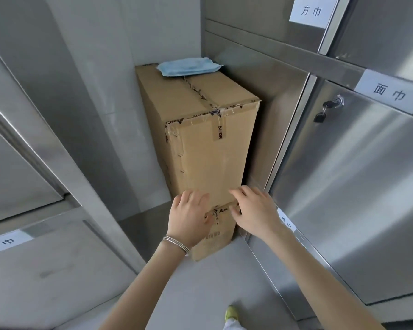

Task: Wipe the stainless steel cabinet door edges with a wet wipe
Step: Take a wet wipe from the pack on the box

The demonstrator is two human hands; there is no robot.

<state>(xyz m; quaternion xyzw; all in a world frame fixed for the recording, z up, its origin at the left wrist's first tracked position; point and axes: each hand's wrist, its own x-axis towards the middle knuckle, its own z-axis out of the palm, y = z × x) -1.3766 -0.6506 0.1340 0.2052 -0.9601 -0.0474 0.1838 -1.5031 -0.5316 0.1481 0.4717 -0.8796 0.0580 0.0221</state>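
A blue wet wipe pack (188,66) lies flat on the far end of the top of a tall cardboard box (210,151) standing in the corner. Both my hands are stretched out in front of the box's lower front face. My left hand (188,215), with thin bangles on the wrist, has relaxed fingers spread near the taped seam. My right hand (253,210) is also loosely spread beside it, holding nothing. The stainless steel cabinet doors (358,186) stand to the right of the box, their edges bare.
A small padlock (320,115) hangs on the right cabinet door. White paper labels (389,90) are stuck on the cabinets. More steel cabinets (34,163) line the left side. A grey tiled floor (200,294) lies below, with a shoe tip (231,314).
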